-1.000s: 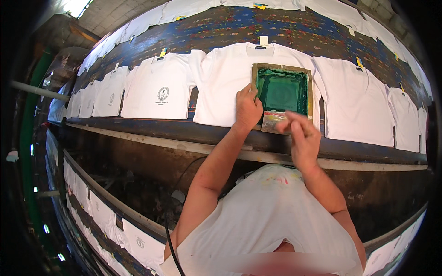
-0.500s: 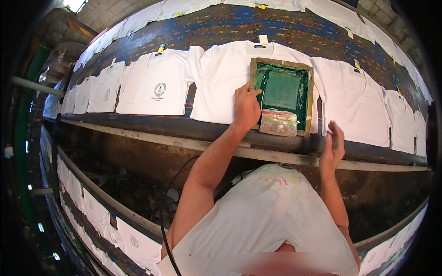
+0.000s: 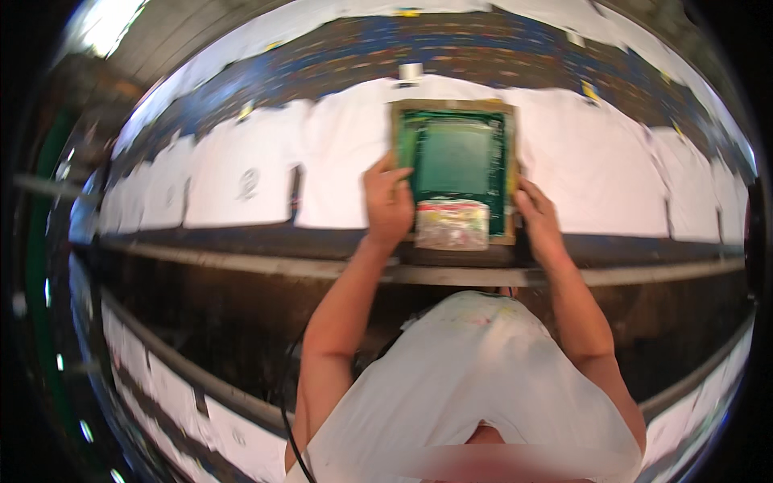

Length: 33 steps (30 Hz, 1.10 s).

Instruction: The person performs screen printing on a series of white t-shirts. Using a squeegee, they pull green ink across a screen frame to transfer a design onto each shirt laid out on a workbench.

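Note:
A green screen-printing frame (image 3: 455, 157) with a brown rim sits over a white T-shirt (image 3: 338, 145) on the long dark table. A squeegee (image 3: 451, 227), stained red and yellow, lies in the lower part of the frame. My left hand (image 3: 388, 201) grips the frame's left side. My right hand (image 3: 538, 213) is at its right side, fingers closed on the edge. The picture is blurred by motion.
White shirts (image 3: 237, 169) lie in a row along the table (image 3: 435, 40), several with small dark prints, and more line its far side. A metal rail (image 3: 322, 266) runs along the near edge. Behind me is another row of shirts (image 3: 241, 427). A black cable hangs by my left arm.
My right hand has left the squeegee, swung right, and come onto the frame's right side. The view has shifted, and the frame now appears further left.

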{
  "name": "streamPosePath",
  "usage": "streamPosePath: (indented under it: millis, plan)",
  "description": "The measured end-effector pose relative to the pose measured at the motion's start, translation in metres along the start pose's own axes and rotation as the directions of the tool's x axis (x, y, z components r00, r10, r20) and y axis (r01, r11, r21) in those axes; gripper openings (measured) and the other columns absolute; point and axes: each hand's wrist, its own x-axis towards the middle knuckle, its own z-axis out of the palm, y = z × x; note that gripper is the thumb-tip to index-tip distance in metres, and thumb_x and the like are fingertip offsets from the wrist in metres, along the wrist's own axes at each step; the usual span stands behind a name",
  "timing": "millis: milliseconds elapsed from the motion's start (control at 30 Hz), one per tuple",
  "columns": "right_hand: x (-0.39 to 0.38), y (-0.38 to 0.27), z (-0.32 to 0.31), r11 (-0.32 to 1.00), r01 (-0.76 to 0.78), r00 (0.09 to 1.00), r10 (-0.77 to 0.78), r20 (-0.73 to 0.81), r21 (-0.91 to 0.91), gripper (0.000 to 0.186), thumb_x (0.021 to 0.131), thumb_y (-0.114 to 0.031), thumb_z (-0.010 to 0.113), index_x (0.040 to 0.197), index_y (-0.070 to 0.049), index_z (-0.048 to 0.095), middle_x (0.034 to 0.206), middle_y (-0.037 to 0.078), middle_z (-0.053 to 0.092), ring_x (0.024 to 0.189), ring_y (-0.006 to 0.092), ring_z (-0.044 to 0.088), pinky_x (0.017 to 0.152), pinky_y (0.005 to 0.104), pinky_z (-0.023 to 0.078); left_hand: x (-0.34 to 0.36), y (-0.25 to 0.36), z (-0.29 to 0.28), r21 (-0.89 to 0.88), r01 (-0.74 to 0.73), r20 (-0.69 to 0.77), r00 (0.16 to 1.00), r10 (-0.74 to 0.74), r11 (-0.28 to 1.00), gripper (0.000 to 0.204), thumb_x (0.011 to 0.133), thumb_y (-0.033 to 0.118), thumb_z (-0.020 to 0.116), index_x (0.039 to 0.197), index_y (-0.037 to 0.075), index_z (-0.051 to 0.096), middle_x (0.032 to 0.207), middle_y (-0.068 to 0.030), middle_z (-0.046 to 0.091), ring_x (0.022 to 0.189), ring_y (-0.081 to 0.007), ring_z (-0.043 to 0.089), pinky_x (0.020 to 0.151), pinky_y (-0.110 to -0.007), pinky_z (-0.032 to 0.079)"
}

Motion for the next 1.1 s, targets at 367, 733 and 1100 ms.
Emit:
streamPosePath:
  millis: [367,733,1100]
  plan:
    - [-0.044,0.043,-0.198,0.905,0.161,0.889,0.041,-0.455,0.394,0.044,0.118,-0.015,0.061,0.158,0.004,0.064,0.150,0.012,0.071,0.132,0.0160,0.065,0.117,0.0314,0.050,-0.009,0.154,0.189,-0.222,0.331,0.208,0.935,-0.288,0.917,0.029,0.106,0.000,0.070,0.134,0.000,0.078,0.158,-0.0233,0.064,0.135,-0.0284,0.068,0.100,-0.036,0.061]
    - [-0.124,0.062,-0.454,0.957,0.065,0.790,0.123,-0.600,0.282,0.044,0.117,-0.019,0.063,0.154,0.006,0.066,0.146,0.011,0.073,0.133,0.0173,0.066,0.119,0.0338,0.048,-0.074,0.305,0.404,-0.298,0.357,0.406,0.887,-0.220,0.885,0.043,0.093,-0.013,0.073,0.132,0.005,0.078,0.165,-0.0213,0.056,0.148,-0.0323,0.060,0.113,-0.038,0.057]
    - [-0.057,0.097,-0.418,0.970,0.241,0.892,-0.203,-0.403,0.044,0.043,0.111,-0.005,0.069,0.153,0.003,0.066,0.145,0.009,0.069,0.127,0.0158,0.064,0.113,0.0321,0.049,-0.063,0.259,0.372,-0.300,0.439,0.248,0.893,-0.375,0.847,0.036,0.089,-0.016,0.073,0.120,0.000,0.081,0.165,-0.0255,0.059,0.153,-0.0351,0.058,0.121,-0.043,0.051]
